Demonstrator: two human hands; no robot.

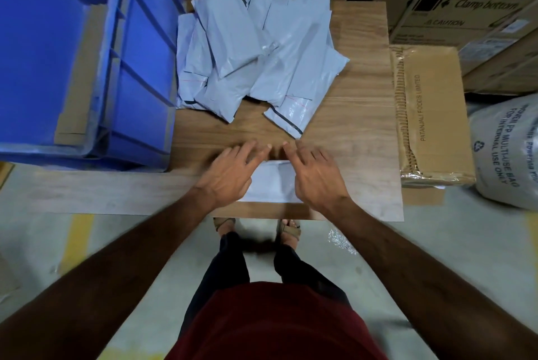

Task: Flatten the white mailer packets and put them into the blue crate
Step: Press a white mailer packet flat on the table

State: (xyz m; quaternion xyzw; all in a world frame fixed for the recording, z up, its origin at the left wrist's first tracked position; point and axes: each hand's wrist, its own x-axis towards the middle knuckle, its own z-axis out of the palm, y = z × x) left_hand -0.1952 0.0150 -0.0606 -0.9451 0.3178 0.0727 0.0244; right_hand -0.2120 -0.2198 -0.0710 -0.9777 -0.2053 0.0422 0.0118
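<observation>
Left hand point(230, 173) and right hand point(316, 176) are pressing flat-fingered on one white packet point(270, 182) at the table's point(364, 155) near edge — likely smoothing it. Beyond, the packet pile point(253, 48) is waiting; the blue crate point(87, 53) is standing alongside — handy for dropping.

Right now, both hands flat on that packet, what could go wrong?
1. The packet sits near the table front edge; a hard press could slide it off.
2. The pile is loose and overlapping; reaching in could knock packets off.
3. Cardboard lies in the crate; packets may land unevenly.
</observation>
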